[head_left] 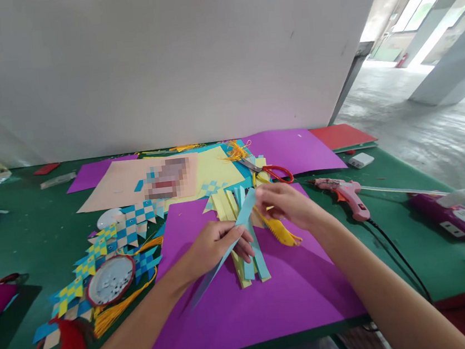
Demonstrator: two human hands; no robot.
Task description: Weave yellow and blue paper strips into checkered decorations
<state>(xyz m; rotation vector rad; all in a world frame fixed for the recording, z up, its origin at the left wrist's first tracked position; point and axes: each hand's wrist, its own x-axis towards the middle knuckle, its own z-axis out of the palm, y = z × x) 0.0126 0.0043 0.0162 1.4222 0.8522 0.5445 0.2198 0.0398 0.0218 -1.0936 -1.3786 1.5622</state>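
Note:
My left hand [217, 245] is closed on a long light-blue paper strip [243, 216] that runs diagonally from lower left up to my right hand [286, 205]. The right hand's fingers pinch the strip's upper end. Under both hands lie several loose yellow and blue paper strips [242, 263] on a large purple sheet [272, 299]. A yellow tassel [283, 233] lies just below my right hand.
Woven blue-and-yellow paper pieces [114, 238], a round dish [110, 279] and tassels lie left. Red-handled scissors [272, 171] sit behind the hands. A pink glue gun [346, 195] with cord lies right, next to a purple power strip [455, 216]. A white board [161, 65] backs the green table [34, 242].

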